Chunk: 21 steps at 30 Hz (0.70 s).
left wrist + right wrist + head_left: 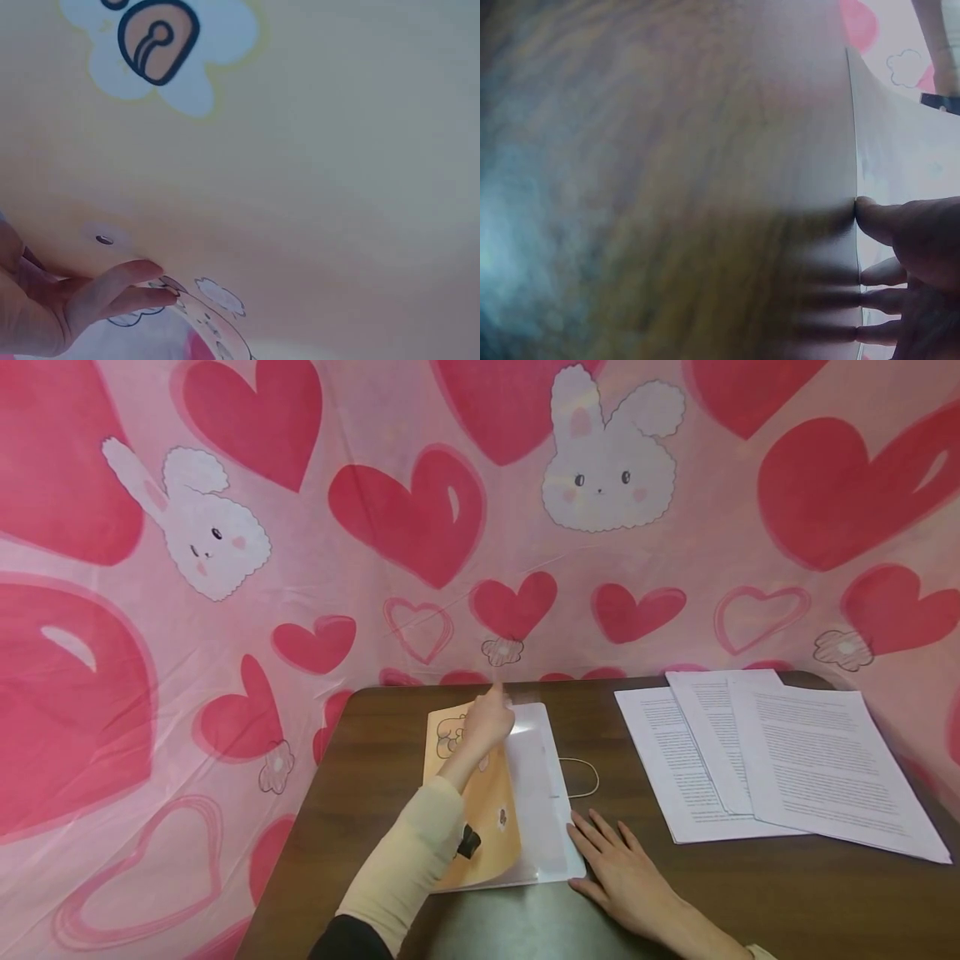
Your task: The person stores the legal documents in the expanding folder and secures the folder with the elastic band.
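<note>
A yellow-orange folder cover with cartoon drawings stands partly lifted and curved on the left. To its right shows the white inside of the folder, with a shiny clear plastic layer. My left hand is at the upper part of the cover, its index finger extended toward the wall. In the left wrist view, the fingers lie along the printed cover close to its curled edge. My right hand is spread on the table, fingertips at the folder's lower right edge.
A thin elastic loop sticks out from the folder's right side. Several overlapping printed sheets lie at the right of the dark wooden table. A pink cloth with hearts and rabbits hangs behind and on the left.
</note>
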Available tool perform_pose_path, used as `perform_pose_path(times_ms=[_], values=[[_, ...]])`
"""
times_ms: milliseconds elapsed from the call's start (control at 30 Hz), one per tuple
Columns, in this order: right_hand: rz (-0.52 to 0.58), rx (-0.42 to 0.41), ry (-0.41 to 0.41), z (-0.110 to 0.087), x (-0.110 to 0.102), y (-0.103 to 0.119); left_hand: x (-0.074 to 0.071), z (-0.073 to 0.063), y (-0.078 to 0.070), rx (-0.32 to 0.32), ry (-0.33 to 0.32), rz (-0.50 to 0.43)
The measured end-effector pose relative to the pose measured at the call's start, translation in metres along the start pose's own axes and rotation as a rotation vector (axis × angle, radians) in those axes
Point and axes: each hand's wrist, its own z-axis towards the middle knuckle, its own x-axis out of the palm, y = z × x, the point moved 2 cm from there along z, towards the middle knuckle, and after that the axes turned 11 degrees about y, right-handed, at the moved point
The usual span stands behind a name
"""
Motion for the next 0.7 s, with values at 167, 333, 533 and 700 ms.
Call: perform_pose_path(times_ms=[167, 333, 533, 700], values=[[0.012, 0.004, 0.007, 0.0, -0.001, 0.0, -0.019, -0.021, -0.008, 0.027, 0.001, -0.086], [0.026, 0.009, 0.021, 0.001, -0.001, 0.0, -0.059, -0.072, -0.037, 0.045, 0.025, -0.226], [0.028, 0.012, 0.022, 0.001, -0.001, 0.0, -0.062, -0.066, -0.022, 0.101, 0.032, -0.321], [0.033, -0.001, -0.005, 0.001, 0.001, -0.001, -0.037, -0.015, 0.027, 0.143, -0.005, -0.306]])
